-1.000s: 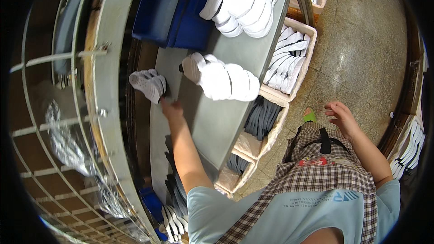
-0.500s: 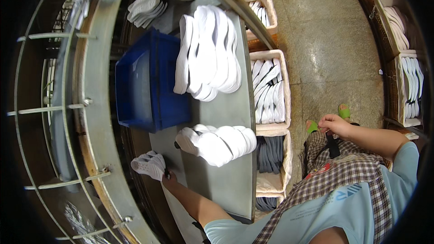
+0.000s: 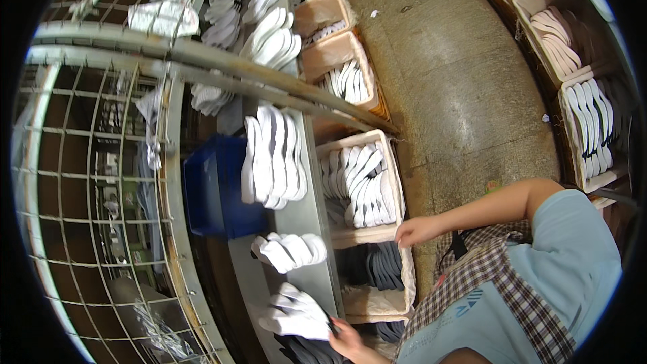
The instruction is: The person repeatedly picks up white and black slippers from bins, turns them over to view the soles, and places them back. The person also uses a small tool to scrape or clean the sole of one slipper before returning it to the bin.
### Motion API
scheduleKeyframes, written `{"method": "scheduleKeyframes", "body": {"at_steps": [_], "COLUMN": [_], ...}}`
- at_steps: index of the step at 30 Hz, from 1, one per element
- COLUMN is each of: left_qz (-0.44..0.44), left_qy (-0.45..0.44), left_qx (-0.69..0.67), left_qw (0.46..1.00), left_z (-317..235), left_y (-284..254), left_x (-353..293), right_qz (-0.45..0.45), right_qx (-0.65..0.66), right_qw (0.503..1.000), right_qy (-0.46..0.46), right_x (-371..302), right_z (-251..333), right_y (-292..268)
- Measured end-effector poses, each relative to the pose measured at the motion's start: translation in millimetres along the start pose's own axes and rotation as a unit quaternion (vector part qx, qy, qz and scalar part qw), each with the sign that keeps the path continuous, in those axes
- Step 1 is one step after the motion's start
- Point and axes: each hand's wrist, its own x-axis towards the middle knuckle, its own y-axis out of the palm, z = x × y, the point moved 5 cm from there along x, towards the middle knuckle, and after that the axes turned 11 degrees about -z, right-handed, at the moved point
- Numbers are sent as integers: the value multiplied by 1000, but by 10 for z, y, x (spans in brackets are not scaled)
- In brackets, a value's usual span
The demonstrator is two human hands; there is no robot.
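My left hand (image 3: 347, 340) is closed on the dark end of a stack of white shoe soles (image 3: 296, 313), at the lower edge of the metal shelf (image 3: 313, 300). A smaller group of white soles (image 3: 290, 253) lies just beyond it. Farther along, a taller row of white soles (image 3: 273, 155) stands beside a blue crate (image 3: 226, 192). With its fingers bent down and together, my right hand (image 3: 418, 231) overlaps the corner rim of a lined basket (image 3: 402, 214) of white soles. Whether it grips that rim or something small is hidden.
Dark grey soles (image 3: 377, 266) fill part of the nearer basket. A metal rail (image 3: 249, 71) crosses above the shelf, and wire mesh (image 3: 87, 182) stands at left. More baskets with pinkish soles (image 3: 556, 40) and white soles (image 3: 590, 128) line the right side, across the floor (image 3: 458, 81).
The view has shifted, showing more mesh and shelf. My left hand has brought its soles from the shelf's far left side nearer to me. My right hand has moved from my lap to the basket's rim.
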Motion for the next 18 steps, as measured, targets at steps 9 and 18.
{"method": "scheduleKeyframes", "body": {"at_steps": [9,18], "left_qz": [-13,246], "left_qy": [42,183], "left_qx": [381,692], "left_qw": [923,653], "left_z": [1491,2716], "left_y": [-17,1521], "left_x": [-1282,-1276], "right_qz": [161,-21], "right_qx": [137,356], "right_qw": [976,934], "right_qy": [58,-30], "right_x": [-438,-1152], "right_z": [866,1686], "right_y": [636,-505]}}
